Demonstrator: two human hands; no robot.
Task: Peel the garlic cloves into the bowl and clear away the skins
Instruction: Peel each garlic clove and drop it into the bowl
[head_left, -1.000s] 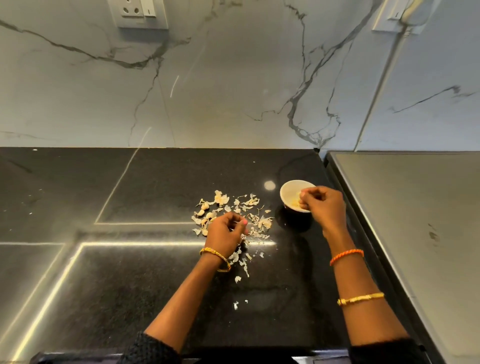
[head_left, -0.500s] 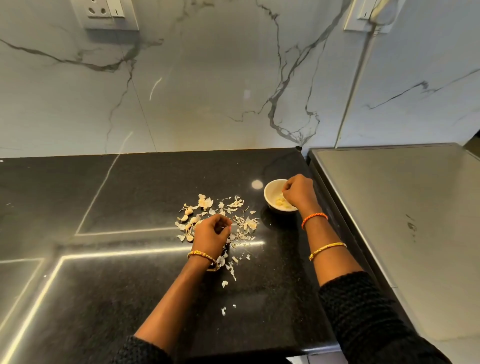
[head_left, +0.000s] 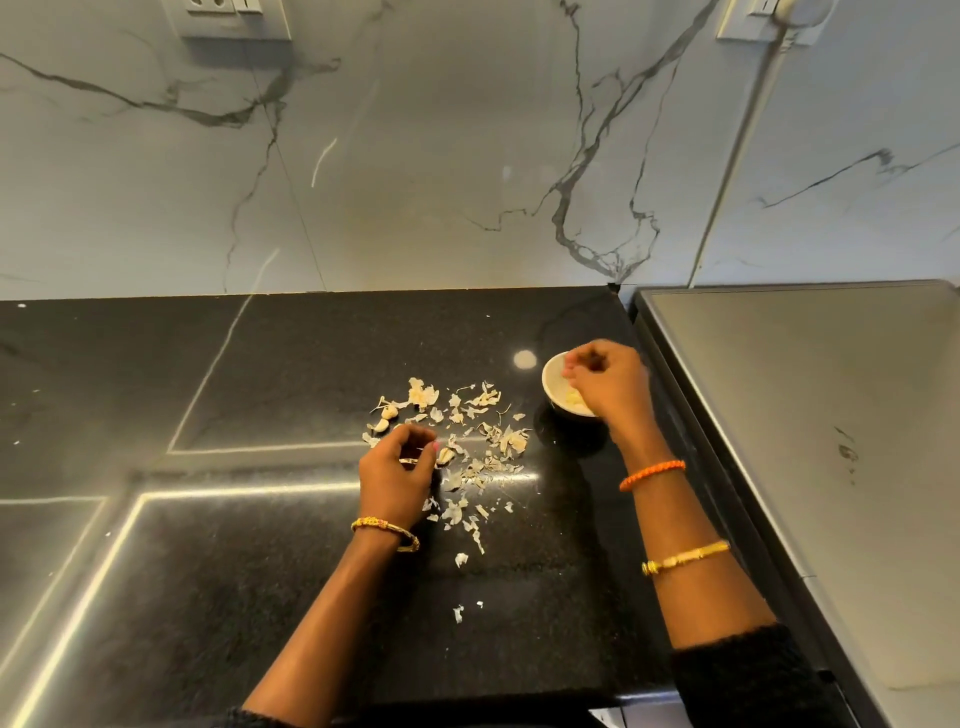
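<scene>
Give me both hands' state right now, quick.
Left hand: fingers curled among the garlic skins; contents unclear.
Right hand: over the bowl, fingers curled; hold unclear.

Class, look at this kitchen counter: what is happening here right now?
A person is peeling garlic on a black counter. The right hand is over the small white bowl, which holds peeled cloves. The left hand reaches into the scattered garlic skins, fingers curled; whether it holds a clove cannot be told. A few unpeeled cloves lie at the pile's far left. The skins are not yet cleared.
</scene>
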